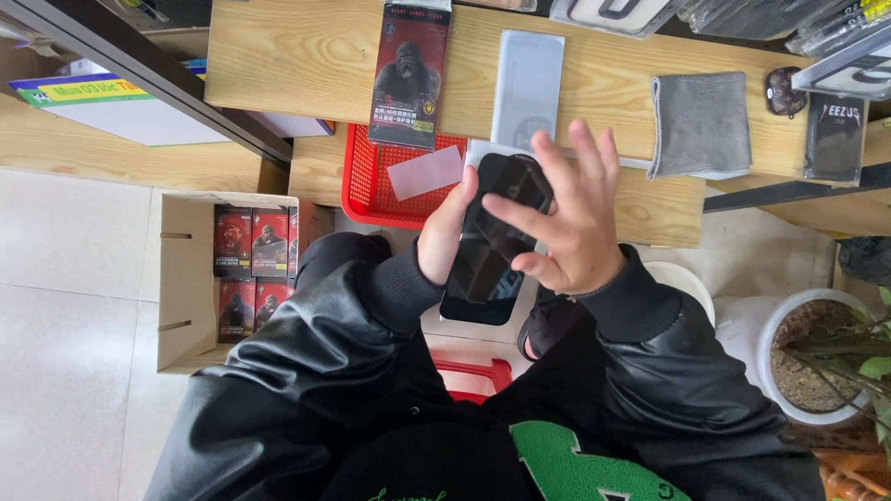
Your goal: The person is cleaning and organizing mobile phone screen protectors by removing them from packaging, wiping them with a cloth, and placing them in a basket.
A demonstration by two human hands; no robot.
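Black phone [484,243] in left hand [444,237], right hand [571,223] fingers across screen.

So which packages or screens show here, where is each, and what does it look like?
Phone: held in left hand, dark blank screen.
Flat package: on wooden bench, tall, black and red, ape picture.
Small boxes: in floor carton, red and black.
Pale sleeve: on bench, grey-white rectangle.

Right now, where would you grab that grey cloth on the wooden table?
Pinch the grey cloth at its near bottom edge, coming from the table's front. It lies flat and folded, and that edge hangs just past the upper board, so fingers can slip underneath. Both hands are busy with the black phone.
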